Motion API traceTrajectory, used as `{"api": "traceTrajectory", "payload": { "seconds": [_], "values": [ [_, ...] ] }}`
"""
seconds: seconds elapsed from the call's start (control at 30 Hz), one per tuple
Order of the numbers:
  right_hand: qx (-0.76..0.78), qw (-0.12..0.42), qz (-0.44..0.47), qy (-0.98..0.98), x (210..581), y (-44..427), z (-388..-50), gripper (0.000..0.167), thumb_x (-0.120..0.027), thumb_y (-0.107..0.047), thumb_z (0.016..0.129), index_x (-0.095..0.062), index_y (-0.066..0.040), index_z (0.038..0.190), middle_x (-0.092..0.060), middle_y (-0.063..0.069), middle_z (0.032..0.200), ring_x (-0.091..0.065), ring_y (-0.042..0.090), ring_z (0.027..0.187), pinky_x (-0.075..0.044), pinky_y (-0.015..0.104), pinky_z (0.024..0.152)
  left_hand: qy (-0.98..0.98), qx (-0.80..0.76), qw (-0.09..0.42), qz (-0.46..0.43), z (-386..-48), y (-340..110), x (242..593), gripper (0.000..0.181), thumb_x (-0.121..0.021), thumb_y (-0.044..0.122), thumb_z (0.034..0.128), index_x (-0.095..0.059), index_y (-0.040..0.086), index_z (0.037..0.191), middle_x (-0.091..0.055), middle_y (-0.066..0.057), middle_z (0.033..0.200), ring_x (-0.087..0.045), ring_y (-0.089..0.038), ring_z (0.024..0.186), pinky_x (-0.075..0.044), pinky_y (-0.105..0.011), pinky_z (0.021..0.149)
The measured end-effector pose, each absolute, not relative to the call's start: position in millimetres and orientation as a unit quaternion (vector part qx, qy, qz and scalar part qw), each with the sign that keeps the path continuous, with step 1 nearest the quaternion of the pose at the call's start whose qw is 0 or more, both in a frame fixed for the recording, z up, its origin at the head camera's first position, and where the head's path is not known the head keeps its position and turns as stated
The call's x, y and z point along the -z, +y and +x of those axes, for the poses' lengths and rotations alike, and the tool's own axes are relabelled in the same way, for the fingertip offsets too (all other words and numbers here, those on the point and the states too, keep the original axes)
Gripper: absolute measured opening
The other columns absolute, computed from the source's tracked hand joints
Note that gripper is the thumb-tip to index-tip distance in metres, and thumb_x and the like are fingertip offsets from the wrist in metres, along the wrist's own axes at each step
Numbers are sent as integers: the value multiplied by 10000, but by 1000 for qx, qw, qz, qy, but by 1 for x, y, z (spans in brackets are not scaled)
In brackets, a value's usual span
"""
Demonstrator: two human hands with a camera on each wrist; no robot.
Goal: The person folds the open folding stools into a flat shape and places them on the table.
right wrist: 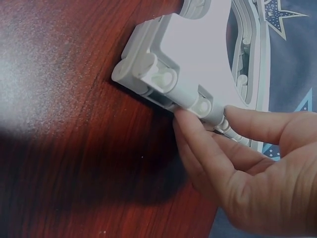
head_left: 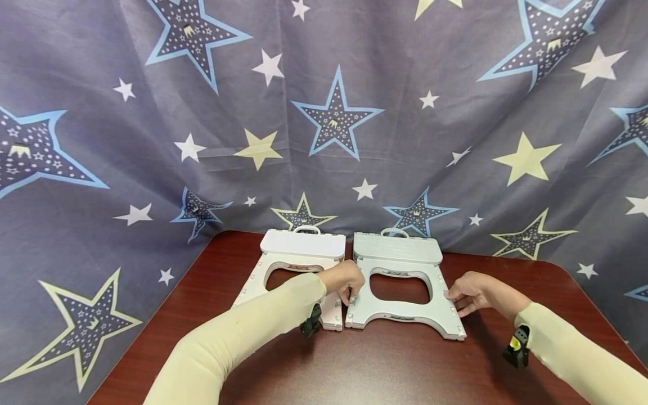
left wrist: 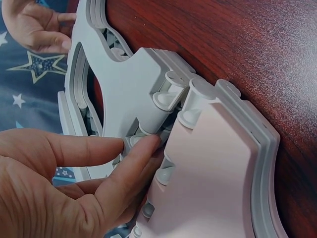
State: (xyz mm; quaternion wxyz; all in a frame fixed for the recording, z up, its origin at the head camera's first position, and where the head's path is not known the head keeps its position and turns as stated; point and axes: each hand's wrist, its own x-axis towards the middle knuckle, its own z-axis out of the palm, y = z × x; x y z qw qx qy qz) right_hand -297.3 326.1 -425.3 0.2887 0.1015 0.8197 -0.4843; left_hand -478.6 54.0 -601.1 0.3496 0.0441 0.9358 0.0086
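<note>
Two folded plastic step stools lie side by side in the head view. The right-hand one, a pale grey-green folding stool (head_left: pixel 435 312), is held at both sides. My left hand (head_left: pixel 348 279) pinches its left edge, with the fingers down in the narrow gap between the stools. On the opposite edge, my right hand (head_left: pixel 468 291) grips with the thumb on top and the fingers underneath, as the right wrist view shows. The pinkish-white folding stool (head_left: pixel 298 244) is close beside my left hand, partly hidden behind my left forearm.
Both stools lie on a dark red wooden table (head_left: pixel 385 371). A star-patterned grey curtain (head_left: pixel 405 146) hangs right behind the table's back edge. Small carrying handles (head_left: pixel 395 231) stick out at the stools' far ends.
</note>
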Motion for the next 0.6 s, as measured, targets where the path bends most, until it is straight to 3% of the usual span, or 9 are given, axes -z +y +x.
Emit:
{"api": "traceTrajectory", "payload": {
  "seconds": [0.1, 0.2, 0.23, 0.3, 0.47, 0.6],
  "values": [
    [482, 288, 97, 822, 424, 325, -297, 145, -583, 20, 958, -562, 141, 1035, -646, 125, 872, -669, 254, 850, -622, 431, 803, 919, 81, 362, 130, -517, 55, 641, 174, -790, 316, 866, -797, 175, 764, -714, 83, 788, -497, -44, 698, -497, -180, 640],
    [481, 284, 97, 824, 424, 324, -296, 139, -584, 24, 954, -569, 142, 1025, -653, 122, 863, -671, 249, 837, -623, 434, 797, 917, 71, 367, 139, -520, 55, 640, 153, -831, 304, 827, -802, 184, 737, -723, 73, 766, -488, -48, 684, -490, -177, 650],
    [480, 283, 95, 825, 424, 324, -297, 131, -581, 27, 952, -569, 140, 1017, -655, 122, 860, -672, 248, 834, -623, 436, 796, 920, 62, 363, 135, -510, 53, 627, 149, -825, 292, 831, -801, 177, 738, -726, 67, 766, -492, -46, 678, -489, -175, 637],
    [478, 280, 95, 827, 423, 323, -297, 121, -580, 29, 950, -570, 136, 1006, -656, 122, 857, -673, 247, 828, -623, 439, 793, 931, 15, 351, 96, -458, 49, 567, 114, -771, 227, 885, -827, 129, 862, -770, 10, 880, -555, -36, 736, -502, -165, 693],
    [470, 273, 92, 835, 423, 322, -298, 108, -573, 29, 946, -573, 128, 989, -666, 119, 844, -681, 240, 807, -624, 442, 782, 932, -59, 347, 89, -360, 35, 442, 241, -639, 105, 984, -750, -37, 1143, -745, -143, 1171, -716, -120, 1024, -531, -181, 887],
    [465, 270, 92, 838, 423, 321, -297, 102, -571, 28, 946, -575, 124, 980, -665, 119, 839, -680, 240, 802, -624, 436, 774, 920, -43, 378, 92, -397, 39, 480, 193, -638, 106, 964, -786, -15, 991, -772, -92, 991, -726, -104, 855, -553, -175, 717]
  ]
}}
